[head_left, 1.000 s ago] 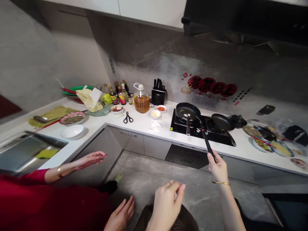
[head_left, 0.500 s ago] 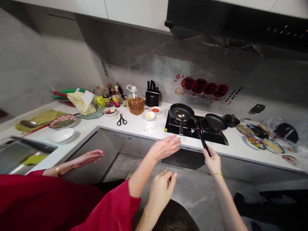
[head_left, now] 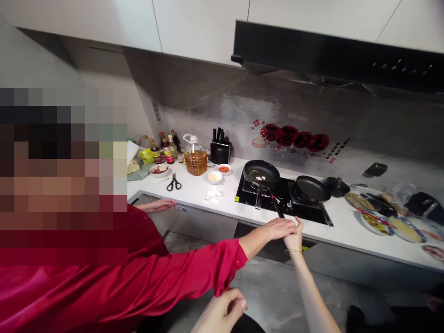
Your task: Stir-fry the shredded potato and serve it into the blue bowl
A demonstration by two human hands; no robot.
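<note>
A black wok [head_left: 261,172] with a few pale pieces in it rests on the left burner of the black stove [head_left: 243,203]. My right hand [head_left: 294,235] is wrapped round the end of the wok's long handle, partly hidden by a person's hand [head_left: 280,227] laid over it. My left hand [head_left: 224,309] is low at the bottom centre, fingers curled; whether anything is inside them cannot be made out. A metal spatula [head_left: 258,196] leans at the wok's front rim.
The person in a red sleeve [head_left: 194,268] fills the left side. A second pan [head_left: 313,188] sits on the right burner. Scissors [head_left: 174,183], an oil jug [head_left: 196,159], small bowls [head_left: 215,177] and a knife block [head_left: 220,151] stand left; plates of food [head_left: 376,222] stand right.
The person has leaned in from the left, and one of their hands has moved right onto my right hand at the handle. My left hand is lower in view.
</note>
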